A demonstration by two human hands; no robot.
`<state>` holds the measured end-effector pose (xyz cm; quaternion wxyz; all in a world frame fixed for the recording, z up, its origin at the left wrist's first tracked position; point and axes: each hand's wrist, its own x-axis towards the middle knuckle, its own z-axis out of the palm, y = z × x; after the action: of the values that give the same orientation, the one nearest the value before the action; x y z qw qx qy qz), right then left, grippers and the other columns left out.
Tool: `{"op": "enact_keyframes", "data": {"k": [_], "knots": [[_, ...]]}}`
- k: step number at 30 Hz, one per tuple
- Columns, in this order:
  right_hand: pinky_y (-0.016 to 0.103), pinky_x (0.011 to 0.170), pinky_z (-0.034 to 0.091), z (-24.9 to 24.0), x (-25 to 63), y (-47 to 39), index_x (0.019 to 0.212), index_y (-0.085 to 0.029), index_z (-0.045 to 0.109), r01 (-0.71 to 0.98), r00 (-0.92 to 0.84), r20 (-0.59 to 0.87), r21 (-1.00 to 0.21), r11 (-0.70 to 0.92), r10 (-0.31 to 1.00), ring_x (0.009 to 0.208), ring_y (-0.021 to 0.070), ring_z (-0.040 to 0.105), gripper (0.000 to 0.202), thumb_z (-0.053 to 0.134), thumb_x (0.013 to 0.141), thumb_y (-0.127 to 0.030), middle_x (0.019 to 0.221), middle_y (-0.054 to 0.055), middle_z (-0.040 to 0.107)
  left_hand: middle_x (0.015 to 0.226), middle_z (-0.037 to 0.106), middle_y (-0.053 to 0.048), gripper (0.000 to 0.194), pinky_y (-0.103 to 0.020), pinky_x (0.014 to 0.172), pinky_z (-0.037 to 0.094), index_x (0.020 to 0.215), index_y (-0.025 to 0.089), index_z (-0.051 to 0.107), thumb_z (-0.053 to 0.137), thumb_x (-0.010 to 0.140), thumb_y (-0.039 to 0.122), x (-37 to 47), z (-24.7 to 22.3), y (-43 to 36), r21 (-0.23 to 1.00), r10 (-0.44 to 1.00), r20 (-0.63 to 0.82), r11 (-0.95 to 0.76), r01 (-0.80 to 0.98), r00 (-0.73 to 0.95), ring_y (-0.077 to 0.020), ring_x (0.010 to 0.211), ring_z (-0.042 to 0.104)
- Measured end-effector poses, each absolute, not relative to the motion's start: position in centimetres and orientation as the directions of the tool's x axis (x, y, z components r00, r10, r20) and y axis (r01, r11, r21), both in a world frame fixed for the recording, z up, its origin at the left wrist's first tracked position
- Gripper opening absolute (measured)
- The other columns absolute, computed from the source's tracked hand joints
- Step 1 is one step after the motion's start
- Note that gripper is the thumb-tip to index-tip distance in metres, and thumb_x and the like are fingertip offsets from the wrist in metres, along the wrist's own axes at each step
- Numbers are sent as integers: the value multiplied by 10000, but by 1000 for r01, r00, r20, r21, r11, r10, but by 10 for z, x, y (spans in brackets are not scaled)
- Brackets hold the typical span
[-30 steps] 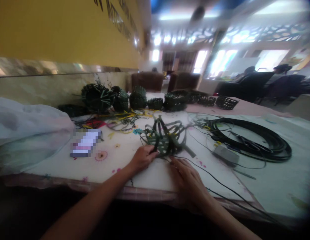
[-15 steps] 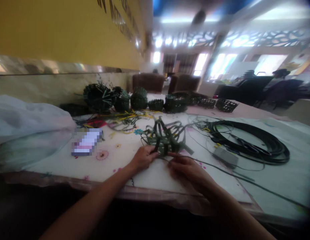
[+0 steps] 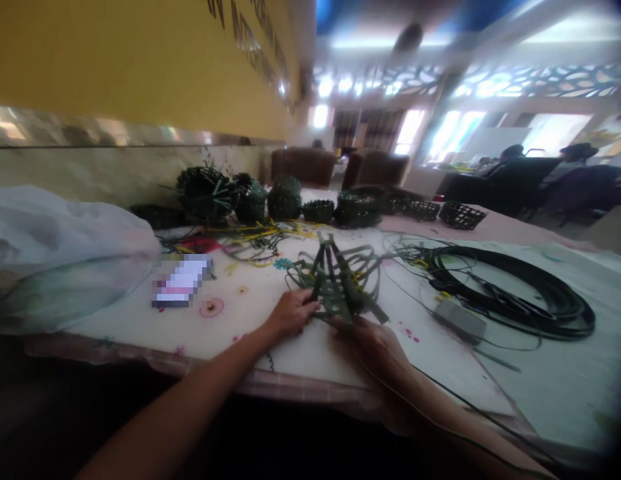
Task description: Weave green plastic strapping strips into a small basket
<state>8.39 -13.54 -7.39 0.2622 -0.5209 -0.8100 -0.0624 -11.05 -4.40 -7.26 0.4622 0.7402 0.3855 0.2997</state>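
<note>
A partly woven piece of dark green strips (image 3: 335,280) lies on the tablecloth in front of me, with loose strip ends fanning out around it. My left hand (image 3: 293,312) pinches a strip at its near left side. At the near right side, my right hand (image 3: 377,343) has its fingers closed at the strips' lower edge; its fingertips are partly hidden. A long thin strand (image 3: 460,395) runs from near my right hand along the forearm to the lower right.
Several woven green baskets (image 3: 360,207) stand along the back. A coil of dark strip (image 3: 570,320) and a grey block (image 3: 460,321) lie at right. At left are a phone (image 3: 183,280) and a white plastic bag (image 3: 65,233). People sit in the background.
My right hand has moved slightly nearer to me and turned, and the thin strand now lies lower, along my right forearm. My left hand keeps its grip. The view has shifted slightly.
</note>
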Motion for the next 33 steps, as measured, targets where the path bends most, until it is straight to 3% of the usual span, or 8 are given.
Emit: {"op": "enact_keyframes", "data": {"k": [3, 6, 10, 13, 21, 25, 28, 33], "knots": [[218, 463, 409, -79, 91, -138, 1226, -246, 629, 853, -492, 511, 120, 509, 704, 643, 161, 657, 330, 496, 928, -197, 940, 69, 717, 579, 460, 61, 181, -188, 382, 328, 768, 165, 562, 507, 828, 327, -110, -73, -44, 919, 848, 91, -274, 285, 522, -68, 378, 422], [249, 540, 490, -80, 97, -140, 1286, -265, 575, 797, -564, 536, 154, 584, 628, 779, 186, 675, 359, 506, 936, -223, 1065, 80, 701, 600, 458, 56, 183, -183, 371, 337, 742, 165, 542, 505, 828, 323, -111, -72, -45, 927, 836, 106, -278, 250, 538, -68, 393, 432], [369, 832, 537, -72, 96, -148, 1327, -252, 548, 756, -512, 589, -38, 654, 626, 1107, 267, 615, 457, 547, 918, -457, 1272, 115, 620, 572, 444, 59, 181, -185, 377, 339, 783, 163, 572, 497, 838, 319, -111, -72, -46, 926, 821, 117, -294, 238, 558, -77, 400, 441], [341, 753, 550, -66, 91, -154, 1249, -222, 623, 725, -360, 628, -277, 630, 690, 1014, 269, 661, 521, 473, 907, -584, 1165, 122, 677, 569, 450, 59, 198, -184, 393, 340, 861, 155, 623, 500, 845, 308, -112, -70, -47, 922, 809, 119, -305, 238, 576, -71, 399, 437], [427, 949, 465, -59, 72, -151, 983, -199, 744, 247, 112, 338, -921, 303, 935, 1044, 274, 639, 378, 474, 939, -459, 1023, 84, 732, 586, 486, 48, 231, -200, 429, 343, 933, 151, 665, 508, 848, 297, -112, -67, -48, 919, 796, 119, -314, 237, 594, -76, 419, 428], [340, 805, 506, -53, 64, -149, 780, -198, 743, 197, 149, 214, -963, 183, 965, 845, 227, 652, 278, 602, 863, -422, 814, 51, 728, 584, 520, 32, 215, -216, 504, 365, 900, 154, 684, 523, 832, 280, -112, -66, -47, 894, 806, 155, -361, 266, 572, -97, 496, 450], [290, 683, 499, -47, 62, -151, 902, -211, 740, 190, 156, 151, -974, 120, 976, 700, 181, 617, 204, 670, 817, -383, 715, 14, 695, 621, 561, 14, 214, -228, 541, 377, 878, 153, 690, 522, 831, 279, -112, -66, -47, 878, 808, 173, -386, 284, 563, -109, 539, 470], [304, 726, 499, -40, 59, -158, 714, -198, 701, 189, 210, 161, -974, 122, 964, 728, 193, 637, 231, 658, 826, -396, 701, 25, 693, 653, 566, 12, 228, -230, 529, 373, 886, 148, 677, 500, 843, 284, -112, -69, -47, 873, 808, 184, -396, 285, 560, -98, 517, 456]]}}
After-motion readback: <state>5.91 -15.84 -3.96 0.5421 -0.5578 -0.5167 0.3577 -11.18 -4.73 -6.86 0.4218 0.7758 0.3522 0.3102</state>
